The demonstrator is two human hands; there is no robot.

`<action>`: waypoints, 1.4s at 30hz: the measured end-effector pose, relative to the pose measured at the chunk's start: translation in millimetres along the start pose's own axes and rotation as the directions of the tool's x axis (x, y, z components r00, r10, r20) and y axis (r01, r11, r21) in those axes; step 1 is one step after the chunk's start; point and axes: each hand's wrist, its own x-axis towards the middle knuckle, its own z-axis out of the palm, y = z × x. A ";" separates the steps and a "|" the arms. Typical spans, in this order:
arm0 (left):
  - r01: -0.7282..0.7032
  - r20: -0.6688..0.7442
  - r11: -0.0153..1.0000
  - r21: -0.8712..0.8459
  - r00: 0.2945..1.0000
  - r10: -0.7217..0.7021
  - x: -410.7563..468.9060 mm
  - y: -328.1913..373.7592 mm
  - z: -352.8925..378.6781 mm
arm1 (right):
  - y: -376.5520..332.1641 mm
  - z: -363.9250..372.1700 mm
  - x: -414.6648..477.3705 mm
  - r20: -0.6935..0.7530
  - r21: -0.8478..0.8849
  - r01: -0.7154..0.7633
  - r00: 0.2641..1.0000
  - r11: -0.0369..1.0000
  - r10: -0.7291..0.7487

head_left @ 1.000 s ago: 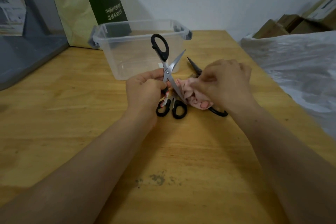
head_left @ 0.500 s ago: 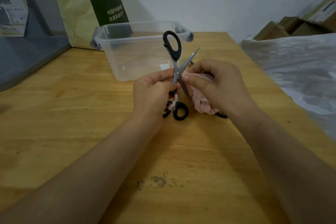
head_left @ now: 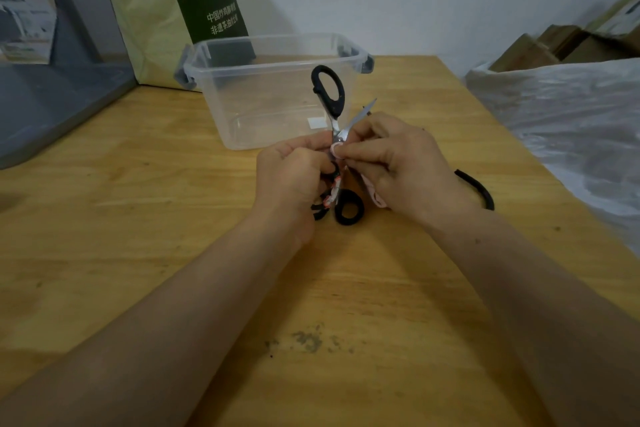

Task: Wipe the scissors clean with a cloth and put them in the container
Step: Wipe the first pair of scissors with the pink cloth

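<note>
Head view: a clear container [head_left: 249, 104] stands toward the far edge of the tabletop [head_left: 138, 218], left of centre. In front of it the left hand [head_left: 294, 177] curls round the lower handle of the open scissors [head_left: 329, 90], whose other black loop points up. The right hand [head_left: 405, 166] pinches a pink cloth [head_left: 375, 196] against a blade near the pivot. Spare scissors [head_left: 349, 208] lie beneath both hands, and another black handle [head_left: 481, 189] lies beside the right wrist.

I see black-handled steel scissors [head_left: 335, 109] splayed open, one loop raised, just in front of the clear plastic container [head_left: 242, 97]. A crumpled pink cloth [head_left: 375, 196] touches the blades near their pivot.
</note>
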 end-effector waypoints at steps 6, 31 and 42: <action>0.012 0.073 0.999 0.047 0.997 -0.016 0.3 0.1 1.3 | 2.4 -13.1 0.1 -0.053 0.024 -0.150 0.987 0.988 0.151; 0.043 0.147 0.999 -0.029 0.988 -0.038 0.8 1.4 -0.2 | 0.8 -10.2 -2.0 -0.067 -0.179 -0.083 0.995 0.980 0.072; 0.024 0.178 0.998 -0.053 0.984 -0.014 -0.5 -0.2 1.2 | -8.0 -10.8 -2.7 -0.132 0.085 -0.205 0.968 0.975 0.215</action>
